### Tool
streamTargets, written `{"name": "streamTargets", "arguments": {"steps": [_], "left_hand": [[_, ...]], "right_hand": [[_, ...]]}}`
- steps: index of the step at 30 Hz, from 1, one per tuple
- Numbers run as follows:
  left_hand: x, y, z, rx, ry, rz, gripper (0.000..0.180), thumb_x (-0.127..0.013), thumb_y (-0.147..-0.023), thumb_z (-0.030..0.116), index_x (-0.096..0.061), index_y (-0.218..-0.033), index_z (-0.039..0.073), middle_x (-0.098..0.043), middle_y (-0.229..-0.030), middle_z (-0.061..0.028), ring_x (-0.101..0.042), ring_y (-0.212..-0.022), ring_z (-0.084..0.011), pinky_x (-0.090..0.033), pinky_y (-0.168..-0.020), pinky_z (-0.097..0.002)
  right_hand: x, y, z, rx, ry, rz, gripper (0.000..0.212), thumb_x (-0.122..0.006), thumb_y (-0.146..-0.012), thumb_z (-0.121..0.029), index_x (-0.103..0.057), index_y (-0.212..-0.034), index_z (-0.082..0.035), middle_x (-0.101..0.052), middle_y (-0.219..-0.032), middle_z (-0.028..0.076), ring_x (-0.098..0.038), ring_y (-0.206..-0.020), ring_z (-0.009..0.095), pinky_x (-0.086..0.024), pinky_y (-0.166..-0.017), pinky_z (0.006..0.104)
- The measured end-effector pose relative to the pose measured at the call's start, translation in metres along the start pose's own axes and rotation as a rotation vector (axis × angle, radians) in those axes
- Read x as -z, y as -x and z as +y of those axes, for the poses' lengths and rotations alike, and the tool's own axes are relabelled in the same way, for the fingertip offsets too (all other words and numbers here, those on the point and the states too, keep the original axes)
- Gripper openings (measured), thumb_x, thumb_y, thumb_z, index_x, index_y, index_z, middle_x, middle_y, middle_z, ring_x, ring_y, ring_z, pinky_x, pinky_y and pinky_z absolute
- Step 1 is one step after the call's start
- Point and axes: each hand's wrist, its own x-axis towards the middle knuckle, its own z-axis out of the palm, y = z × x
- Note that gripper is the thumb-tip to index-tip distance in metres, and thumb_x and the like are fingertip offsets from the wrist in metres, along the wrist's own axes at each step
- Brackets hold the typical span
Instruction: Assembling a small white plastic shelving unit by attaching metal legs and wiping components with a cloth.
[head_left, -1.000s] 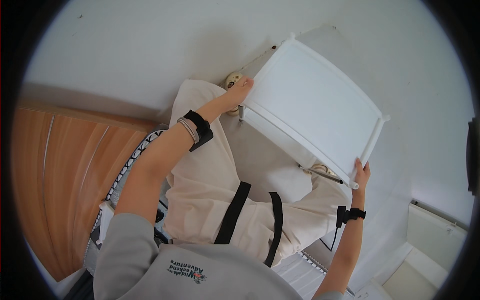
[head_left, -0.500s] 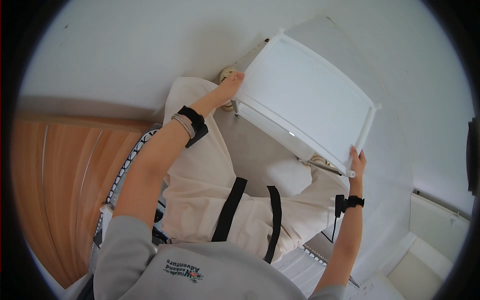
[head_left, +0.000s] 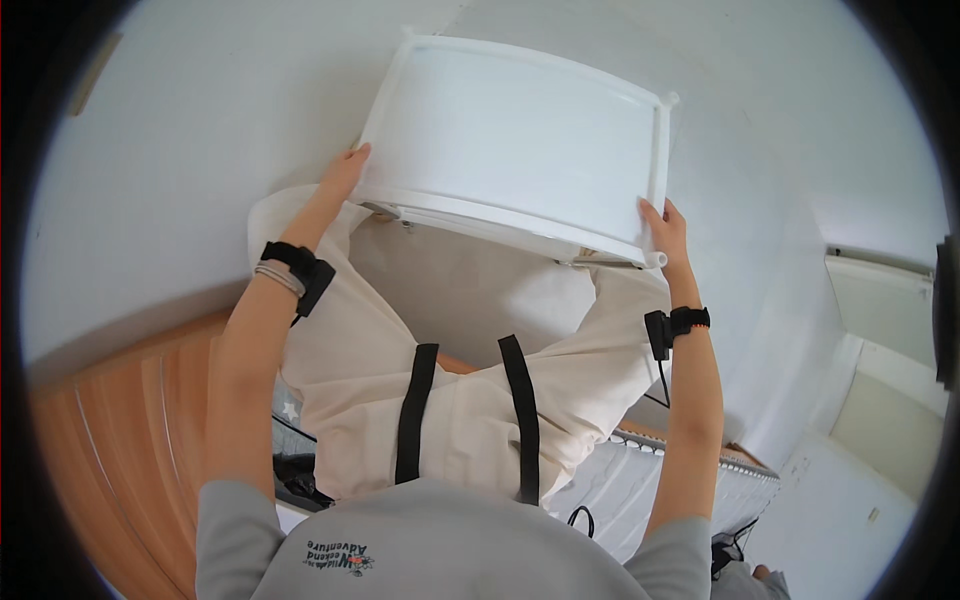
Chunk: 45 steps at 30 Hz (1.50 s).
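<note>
A small white table (head_left: 520, 140) with a raised rim and round corner knobs is held up in front of me. Its flat top tilts toward my view. My left hand (head_left: 343, 172) grips the left rim close to the near corner, thumb against the edge. On the opposite side, my right hand (head_left: 667, 232) is closed round the right rim just above the near right knob. Beneath the near edge, metal leg parts (head_left: 600, 264) show in part; the rest of the underside is hidden by the top.
My legs in cream trousers (head_left: 350, 330) are spread beneath the table. A wood-grain panel (head_left: 120, 430) stands at left, and a pale wall (head_left: 200, 130) rises behind it. White cabinet-like panels (head_left: 880, 300) are at the right. A grey surface with a lace-like edge (head_left: 640, 480) lies at lower right.
The table has swung left and up in view and is more level from side to side. Both hands have moved along with it, keeping their grip.
</note>
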Motion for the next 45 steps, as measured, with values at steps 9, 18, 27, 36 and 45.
{"name": "streamTargets", "arguments": {"steps": [9, 18, 27, 36, 45], "left_hand": [[-0.006, -0.007, -0.012, -0.028, -0.053, 0.027, 0.046, -0.05, -0.083, 0.04, -0.057, -0.097, -0.003, -0.059, -0.085, -0.0097, -0.052, -0.079, -0.0162, -0.041, -0.072, -0.0297], [-0.001, -0.013, -0.011, -0.104, -0.331, 0.09, 0.048, -0.049, -0.081, 0.043, -0.057, -0.09, -0.004, -0.059, -0.084, -0.0169, -0.054, -0.081, -0.023, -0.041, -0.073, -0.0318], [-0.003, -0.009, 0.006, -0.167, -0.647, 0.144, 0.056, -0.05, -0.077, 0.05, -0.055, -0.065, -0.004, -0.058, -0.074, -0.024, -0.055, -0.071, -0.038, -0.042, -0.066, -0.043], [-0.001, -0.018, -0.001, -0.223, -0.746, 0.159, 0.056, -0.05, -0.077, 0.05, -0.056, -0.066, -0.004, -0.057, -0.072, -0.0256, -0.055, -0.071, -0.0388, -0.042, -0.066, -0.0438], [-0.003, -0.021, -0.007, -0.262, -0.694, 0.208, 0.058, -0.051, -0.078, 0.05, -0.05, -0.057, -0.004, -0.051, -0.059, -0.022, -0.049, -0.057, -0.0316, -0.04, -0.059, -0.0411]], "right_hand": [[0.006, -0.002, 0.016, -0.13, -0.029, -0.05, 0.028, -0.053, -0.082, -0.023, -0.057, -0.098, 0.0, -0.052, -0.072, 0.001, -0.046, -0.062, 0.006, -0.037, -0.052, 0.0205], [0.035, 0.033, 0.058, -0.311, -0.108, -0.265, 0.025, -0.048, -0.08, -0.006, -0.053, -0.104, 0.002, -0.057, -0.084, 0.009, -0.057, -0.076, 0.016, -0.049, -0.07, 0.0256], [0.024, 0.049, 0.05, -0.093, 0.124, -0.316, 0.038, -0.063, -0.067, -0.004, -0.054, -0.103, 0.002, -0.06, -0.093, 0.012, -0.058, -0.088, 0.02, -0.045, -0.077, 0.0305], [0.014, 0.053, 0.05, 0.005, 0.158, -0.22, 0.041, -0.071, -0.063, -0.013, -0.054, -0.097, 0.003, -0.061, -0.087, 0.015, -0.059, -0.082, 0.023, -0.046, -0.071, 0.0303], [0.003, 0.044, 0.047, 0.011, 0.177, -0.128, 0.028, -0.066, -0.069, -0.019, -0.059, -0.085, 0.002, -0.063, -0.078, 0.013, -0.061, -0.073, 0.019, -0.047, -0.065, 0.0297]]}}
